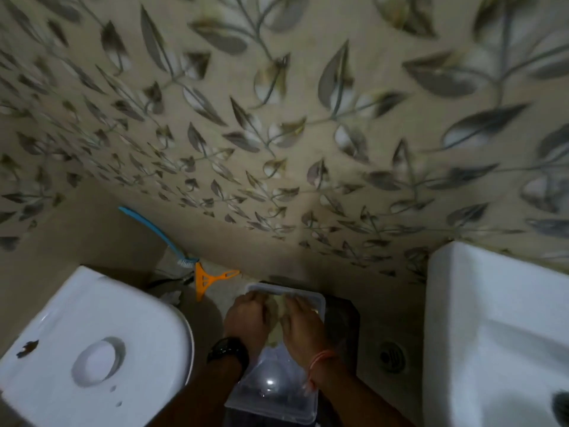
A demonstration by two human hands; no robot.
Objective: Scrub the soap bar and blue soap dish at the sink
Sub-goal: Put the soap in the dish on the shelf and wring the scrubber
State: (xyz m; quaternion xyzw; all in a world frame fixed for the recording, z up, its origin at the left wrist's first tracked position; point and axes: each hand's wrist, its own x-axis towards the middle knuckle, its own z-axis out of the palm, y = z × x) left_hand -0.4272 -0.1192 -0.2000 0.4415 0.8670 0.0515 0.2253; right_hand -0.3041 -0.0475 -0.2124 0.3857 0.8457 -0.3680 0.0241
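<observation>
Leaf-patterned wall point(277, 134) fills most of the view, blurred. Below it, a white cistern point(92, 349) sits at lower left and a white sink point(492, 318) at right. Between them, both hands reach into a clear tub point(318, 300) down low. The left hand point(246, 318), with a black watch point(229, 352) at the wrist, is curled into a loose fist. The right hand point(303, 328), a red thread point(320, 360) at its wrist, lies flatter, fingers extended. Something pale shows between them; whether it is the soap, I cannot tell. A blue brush point(154, 229) and orange scraper point(212, 278) lie near the wall, well apart from the hands.
</observation>
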